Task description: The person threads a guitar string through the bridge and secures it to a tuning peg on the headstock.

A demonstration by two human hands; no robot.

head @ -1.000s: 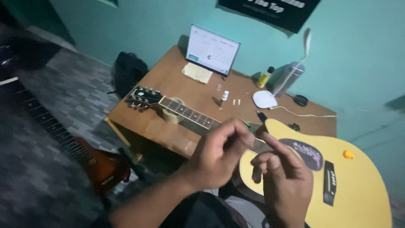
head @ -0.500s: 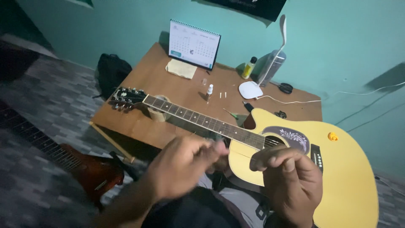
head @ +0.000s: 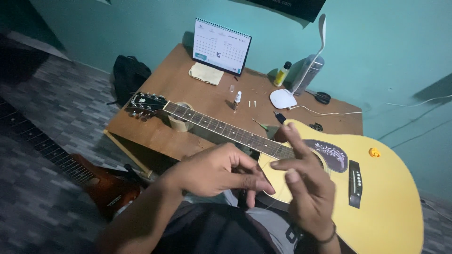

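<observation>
Right hand [head: 306, 188] has opened since a second ago: fingers now spread and raised over the guitar [head: 376, 197]. Left hand [head: 216, 171] has moved lower, fingertips meeting the right.

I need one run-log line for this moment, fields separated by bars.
left hand: fingers curled, above lap | right hand: fingers spread, over yellow acoustic guitar | guitar neck: on wooden desk

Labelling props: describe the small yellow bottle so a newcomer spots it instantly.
Start at the wooden desk against the teal wall and find the desk calendar at its back edge. Right of it, beside the white desk lamp, stands the small yellow bottle. Its dark cap and yellow body set it apart from the tiny white-capped bottle nearer the guitar neck.
</observation>
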